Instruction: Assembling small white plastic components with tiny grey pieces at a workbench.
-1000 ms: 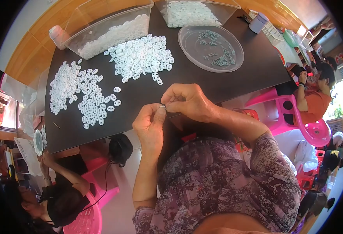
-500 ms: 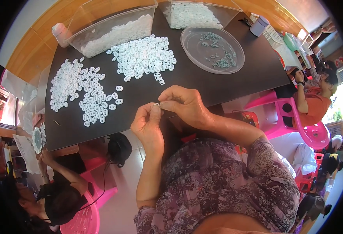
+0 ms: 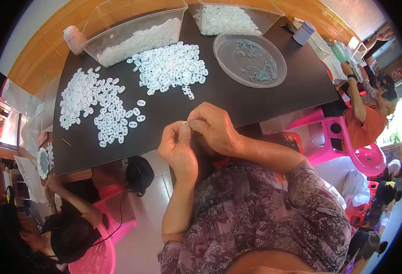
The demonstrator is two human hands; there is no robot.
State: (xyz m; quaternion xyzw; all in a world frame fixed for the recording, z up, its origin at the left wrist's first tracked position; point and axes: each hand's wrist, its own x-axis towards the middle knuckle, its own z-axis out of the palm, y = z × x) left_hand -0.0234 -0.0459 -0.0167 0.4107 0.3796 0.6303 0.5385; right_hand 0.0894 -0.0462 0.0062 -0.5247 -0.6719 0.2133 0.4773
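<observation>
Landmark: round, shallow, clear plastic tray (image 3: 230,64) on the dark flat surface (image 3: 251,104). Thin grey-green pieces (image 3: 266,74) lie in it. Left hand (image 3: 179,147) pinches a small white piece (image 3: 185,122), mostly hidden, between thumb and forefinger, nearer the person than the tray and left of it. Right hand (image 3: 215,132): fingers curled, tips at the same piece; cannot tell whether they grip it. Heap of white, oval, two-holed pieces (image 3: 171,67): just left of tray. Lilac cylindrical container (image 3: 304,33): right of tray, farther back.
</observation>
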